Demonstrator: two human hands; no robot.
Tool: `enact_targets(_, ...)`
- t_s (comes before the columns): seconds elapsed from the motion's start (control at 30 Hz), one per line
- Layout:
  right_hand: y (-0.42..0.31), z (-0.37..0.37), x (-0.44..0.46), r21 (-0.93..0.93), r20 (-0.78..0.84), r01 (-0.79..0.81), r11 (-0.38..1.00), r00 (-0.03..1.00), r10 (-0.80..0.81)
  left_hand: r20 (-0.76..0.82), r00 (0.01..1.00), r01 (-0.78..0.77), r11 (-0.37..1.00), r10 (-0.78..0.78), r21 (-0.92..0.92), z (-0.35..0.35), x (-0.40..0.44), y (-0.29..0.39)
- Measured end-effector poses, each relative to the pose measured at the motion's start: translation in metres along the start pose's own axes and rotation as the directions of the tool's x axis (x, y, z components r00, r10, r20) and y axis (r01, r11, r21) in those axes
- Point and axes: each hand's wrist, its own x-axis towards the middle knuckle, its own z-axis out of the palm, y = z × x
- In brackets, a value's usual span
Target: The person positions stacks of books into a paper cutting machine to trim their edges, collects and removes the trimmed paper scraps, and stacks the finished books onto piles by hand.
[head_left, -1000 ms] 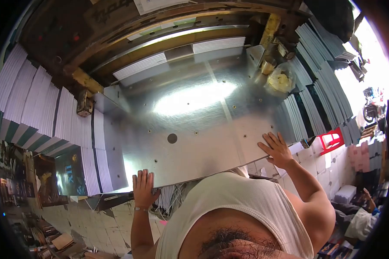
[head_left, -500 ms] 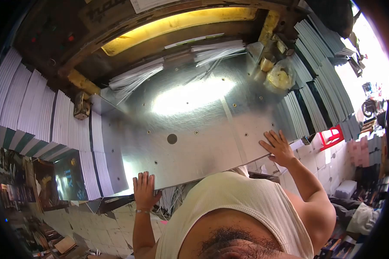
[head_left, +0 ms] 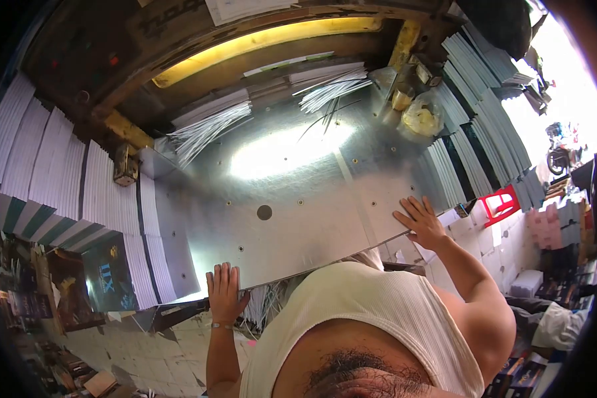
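Flatly, the left hand (head_left: pixel 223 292) and the right hand (head_left: pixel 423 224) rest palm down at the near edge of a smooth metal counter (head_left: pixel 312 232), each grip open and holding nothing, the right's fingers slightly spread. Thin white strips (head_left: pixel 209 127), probably paper, lie in 2 loose, splayed tufts at the far side, below a yellow bar (head_left: pixel 265 43). Reflective metal stretches between hands and tufts, with 1 large dark disc (head_left: pixel 265 212). Straight-edged left stacks (head_left: pixel 46 152) and right stacks (head_left: pixel 497 136) bound the sides; a crinkled bag (head_left: pixel 421 119) sits beside the latter.
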Motion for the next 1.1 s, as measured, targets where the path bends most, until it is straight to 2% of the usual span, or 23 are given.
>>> enact_targets(0.07,-0.002,-0.007,0.002,-0.049,0.021,-0.004,0.999,1.000,0.006,0.041,0.999,0.030,0.998,-0.028,-0.056,-0.008,0.005,0.002)
enact_targets(0.13,-0.005,-0.017,0.002,0.048,0.003,-0.013,0.999,1.000,0.013,0.105,0.991,0.098,0.983,-0.082,-0.155,-0.027,0.014,0.008)
enact_targets(0.17,-0.008,-0.023,0.003,0.096,-0.009,-0.015,0.995,1.000,0.016,0.089,0.991,0.119,0.976,-0.104,-0.184,-0.029,0.016,0.010)
enact_targets(0.27,-0.018,-0.037,0.015,0.251,-0.172,-0.019,0.968,0.983,0.064,0.049,0.982,0.190,0.944,-0.183,-0.270,-0.033,0.032,0.008)
enact_targets(0.3,-0.012,-0.032,0.027,0.288,-0.313,0.053,0.956,0.949,0.042,0.047,0.975,0.221,0.929,-0.216,-0.298,-0.032,0.044,0.004)
enact_targets(0.33,-0.005,-0.025,0.045,0.342,-0.315,0.013,0.940,0.944,0.101,0.049,0.967,0.253,0.910,-0.252,-0.329,-0.031,0.055,-0.001)
enact_targets(0.4,0.012,-0.017,0.081,0.441,-0.303,-0.065,0.895,0.928,0.217,0.028,0.956,0.288,0.908,-0.293,-0.303,-0.025,0.084,-0.016)
enact_targets(0.5,0.022,-0.052,0.156,0.472,-0.303,-0.112,0.874,0.910,0.281,0.001,0.945,0.318,0.915,-0.328,-0.250,-0.005,0.145,-0.053)
enact_targets(0.57,0.037,-0.066,0.216,0.431,-0.337,-0.104,0.896,0.903,0.267,-0.094,0.940,0.294,0.920,-0.327,-0.257,0.018,0.195,-0.083)
enact_targets(0.63,0.054,-0.075,0.282,0.372,-0.383,-0.082,0.924,0.894,0.233,-0.135,0.913,0.335,0.898,-0.384,-0.287,0.027,0.252,-0.110)
enact_targets(0.7,0.067,-0.097,0.346,0.308,-0.359,-0.123,0.943,0.903,0.235,-0.221,0.904,0.303,0.913,-0.366,-0.273,0.034,0.311,-0.140)
enact_targets(0.83,0.085,-0.140,0.456,0.187,-0.262,-0.158,0.970,0.943,0.204,-0.226,0.929,0.258,0.951,-0.293,-0.169,0.036,0.410,-0.187)
enact_targets(0.87,0.093,-0.146,0.476,0.170,-0.239,-0.153,0.974,0.952,0.191,-0.193,0.933,0.277,0.949,-0.304,-0.152,0.038,0.430,-0.196)
enact_targets(0.9,0.106,-0.143,0.496,0.155,-0.238,-0.066,0.986,0.966,0.102,-0.154,0.938,0.291,0.947,-0.311,-0.136,0.037,0.445,-0.202)
enact_targets(1.0,0.104,-0.156,0.511,0.180,-0.075,-0.137,0.974,0.985,0.153,0.038,0.947,0.321,0.942,-0.319,-0.095,0.021,0.473,-0.211)
enact_targets(1.03,0.105,-0.151,0.509,0.106,-0.180,0.004,0.994,0.983,0.016,0.116,0.942,0.325,0.942,-0.314,-0.088,0.020,0.479,-0.208)
enact_targets(1.1,0.097,-0.152,0.500,0.136,-0.208,-0.005,0.991,0.977,0.034,0.036,0.971,0.238,0.964,-0.235,-0.123,0.024,0.477,-0.214)
